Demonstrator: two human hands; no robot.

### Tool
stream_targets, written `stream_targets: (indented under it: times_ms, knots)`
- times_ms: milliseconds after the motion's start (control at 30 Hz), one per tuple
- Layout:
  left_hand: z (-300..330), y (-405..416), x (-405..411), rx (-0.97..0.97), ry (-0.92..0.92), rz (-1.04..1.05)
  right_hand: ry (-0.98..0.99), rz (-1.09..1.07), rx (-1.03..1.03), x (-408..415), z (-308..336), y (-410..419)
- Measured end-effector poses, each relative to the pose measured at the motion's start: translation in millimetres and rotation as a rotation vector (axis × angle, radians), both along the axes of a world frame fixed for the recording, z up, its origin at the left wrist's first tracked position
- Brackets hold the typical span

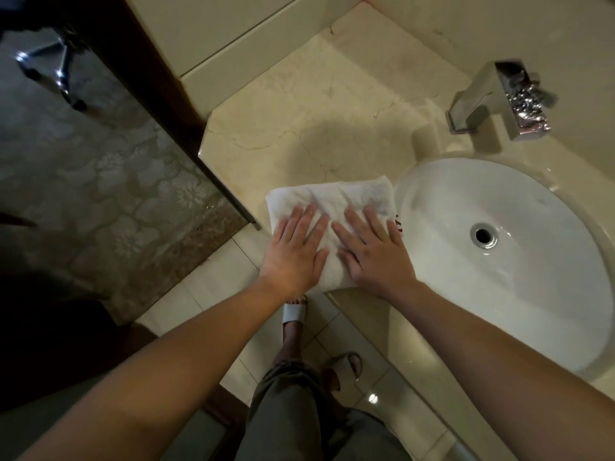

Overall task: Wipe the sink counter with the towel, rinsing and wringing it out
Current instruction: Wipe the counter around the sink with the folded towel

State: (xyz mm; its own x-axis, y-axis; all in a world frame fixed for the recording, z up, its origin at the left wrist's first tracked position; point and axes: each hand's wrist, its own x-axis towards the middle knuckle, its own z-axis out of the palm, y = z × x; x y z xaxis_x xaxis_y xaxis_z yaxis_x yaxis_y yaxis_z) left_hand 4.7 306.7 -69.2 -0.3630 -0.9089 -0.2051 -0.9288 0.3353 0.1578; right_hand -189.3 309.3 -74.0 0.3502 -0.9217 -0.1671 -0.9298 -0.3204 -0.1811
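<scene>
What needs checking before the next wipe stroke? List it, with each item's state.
1. Both hands flat on the towel: ok, left hand and right hand press it with straight fingers.
2. Towel lies folded on the counter: ok, though its near edge overhangs the front.
3. Counter ahead free of objects: ok, bare up to the wall.
4. Towel clear of the basin: ok, its right edge stops at the rim.
5. Faucet off: ok, no stream visible.
6. Towel damp enough: cannot tell.
</scene>
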Motion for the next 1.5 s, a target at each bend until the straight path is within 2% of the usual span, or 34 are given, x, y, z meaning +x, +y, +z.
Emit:
stream_targets:
  times_ms: [200,467,867,1033,1200,1500]
  knots:
    - [-2,-21,-2,-0.013,0.006,0.057,-0.001,-0.015,0.060,5,4,-25]
    - [1,15,-18,-0.010,0.048,0.113,-0.044,-0.024,0.028,-3,1,8]
    - [4,105,-40,-0.033,0.000,-0.134,-0.047,-0.141,-0.066,-29,-1,142]
    - [5,78,-32,-0.003,-0.048,-0.257,-0.067,-0.323,0.015,-9,2,125]
    - [8,32,-25,0.023,-0.017,-0.340,-0.068,-0.470,0.040,16,1,102]
    - [8,58,-34,0.042,-0.053,-0.337,-0.094,-0.492,0.018,14,2,137]
